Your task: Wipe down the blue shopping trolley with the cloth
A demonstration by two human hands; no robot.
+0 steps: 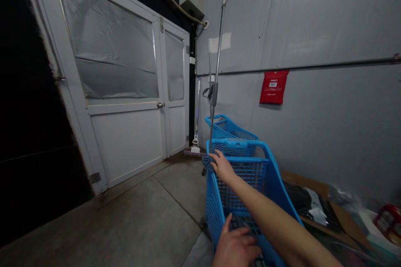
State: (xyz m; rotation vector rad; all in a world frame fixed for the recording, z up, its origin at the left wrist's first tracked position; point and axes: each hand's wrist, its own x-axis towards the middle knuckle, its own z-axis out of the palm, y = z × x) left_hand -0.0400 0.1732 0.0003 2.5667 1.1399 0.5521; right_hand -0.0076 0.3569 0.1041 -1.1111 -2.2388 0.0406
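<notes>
My right hand (224, 167) reaches forward over a blue plastic shopping cart (283, 198). Its fingers close round the lower end of a mop (216, 64), by the blue-grey mop head (207, 161) at the cart's far left corner. The mop's long metal pole rises upright, slightly tilted, with a grey grip partway up. Close to me, my left hand (236, 244) hovers over the near part of the cart, fingers apart and slightly blurred, holding nothing. My right forearm covers part of the cart's basket.
Behind the cart stands another blue cart (230, 127). A flat mop (196, 144) leans in the corner beside white double doors (128, 137). A red pouch (274, 87) hangs from a wall pipe (319, 65). At the right lies an open cardboard box (349, 223) with plastic-wrapped items.
</notes>
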